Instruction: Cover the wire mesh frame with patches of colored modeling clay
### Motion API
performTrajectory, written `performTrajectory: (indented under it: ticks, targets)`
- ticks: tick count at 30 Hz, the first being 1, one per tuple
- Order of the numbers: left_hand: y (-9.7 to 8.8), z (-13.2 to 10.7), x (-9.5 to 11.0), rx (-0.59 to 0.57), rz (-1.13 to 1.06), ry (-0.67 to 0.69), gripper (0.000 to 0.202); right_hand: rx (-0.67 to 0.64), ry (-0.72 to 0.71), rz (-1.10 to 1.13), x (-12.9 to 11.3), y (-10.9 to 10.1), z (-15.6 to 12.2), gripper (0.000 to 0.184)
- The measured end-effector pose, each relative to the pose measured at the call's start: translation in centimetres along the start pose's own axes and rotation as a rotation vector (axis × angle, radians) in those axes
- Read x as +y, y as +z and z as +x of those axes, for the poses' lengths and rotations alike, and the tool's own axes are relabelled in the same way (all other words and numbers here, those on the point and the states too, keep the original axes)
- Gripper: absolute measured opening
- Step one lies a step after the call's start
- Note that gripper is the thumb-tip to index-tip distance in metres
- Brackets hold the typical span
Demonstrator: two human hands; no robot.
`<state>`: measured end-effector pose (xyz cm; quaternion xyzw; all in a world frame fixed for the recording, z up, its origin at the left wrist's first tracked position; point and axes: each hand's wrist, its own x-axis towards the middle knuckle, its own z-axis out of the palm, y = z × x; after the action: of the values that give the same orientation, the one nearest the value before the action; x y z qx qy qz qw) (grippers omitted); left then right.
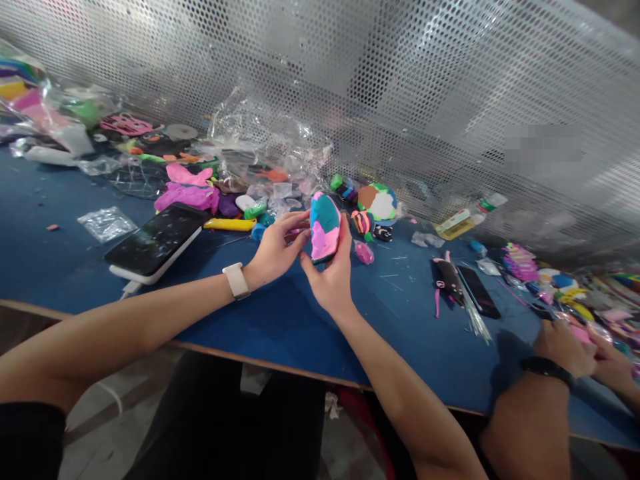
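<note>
A modelling clay piece (326,223) in teal, blue and pink, with a dark lower edge, is held upright above the table. My right hand (333,277) grips it from the right and below, thumb in front and fingers along its right side. From the left, my left hand (280,247) closes on its edge with bent fingers; some fingertips are hidden behind the piece. Just right of the hands lies a pink clay lump (364,253). A striped clay piece (363,224) and a round multicoloured clay piece (378,203) sit behind it.
On the blue table (280,340), a phone (157,243) on a white block and a yellow cutter (230,225) lie to the left. Crumpled plastic bags (260,143) line the perforated metal panel (350,80). At right, a co-worker's hands (567,350) work near another phone (479,292).
</note>
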<state>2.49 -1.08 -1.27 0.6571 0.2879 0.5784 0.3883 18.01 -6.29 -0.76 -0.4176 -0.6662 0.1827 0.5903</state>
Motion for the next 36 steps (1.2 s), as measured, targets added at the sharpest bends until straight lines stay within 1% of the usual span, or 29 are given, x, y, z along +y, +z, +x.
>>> performTrajectory:
  ticks: [4, 7, 9, 11, 13, 16, 20, 22, 27, 31, 34, 36]
  targets:
    - [-0.3, -0.3, -0.2, -0.024, 0.223, 0.205, 0.045, 0.029, 0.126, 0.203, 0.0, 0.1, 0.2, 0.093]
    - [-0.8, -0.2, -0.5, -0.054, 0.405, 0.354, 0.055, 0.085, 0.247, 0.365, 0.1, 0.2, 0.5, 0.080]
    - [-1.1, 0.0, -0.6, -0.075, 0.498, 0.424, 0.057, 0.124, 0.329, 0.464, 0.0, 0.3, 0.7, 0.071]
    - [-1.4, 0.2, -0.4, -0.099, 0.555, 0.459, 0.057, 0.171, 0.408, 0.550, -0.3, 0.3, 0.9, 0.064]
    - [-1.6, 0.4, -0.2, -0.122, 0.595, 0.472, 0.057, 0.221, 0.476, 0.606, -0.8, 0.3, 1.2, 0.055]
    - [-1.7, 0.5, 0.3, -0.159, 0.631, 0.492, 0.054, 0.268, 0.530, 0.655, -1.4, 0.1, 1.6, 0.045]
    - [-1.5, 0.3, 0.9, -0.196, 0.621, 0.474, 0.050, 0.308, 0.563, 0.702, -1.8, 0.0, 2.0, 0.042]
    - [-1.5, 0.2, 1.0, -0.192, 0.621, 0.465, 0.052, 0.307, 0.564, 0.709, -1.9, 0.0, 2.1, 0.040]
    - [-1.4, 0.0, 0.8, -0.165, 0.680, 0.507, 0.064, 0.285, 0.553, 0.709, -1.7, -0.1, 2.0, 0.031]
    - [-1.5, 0.0, 0.7, -0.180, 0.710, 0.491, 0.063, 0.291, 0.533, 0.710, -1.4, -0.1, 2.1, 0.034]
    - [-1.6, 0.0, 0.8, -0.179, 0.719, 0.458, 0.063, 0.244, 0.495, 0.668, -1.2, -0.1, 2.1, 0.036]
    - [-1.7, 0.0, 0.9, -0.179, 0.715, 0.443, 0.063, 0.224, 0.459, 0.633, -1.0, -0.1, 2.0, 0.042]
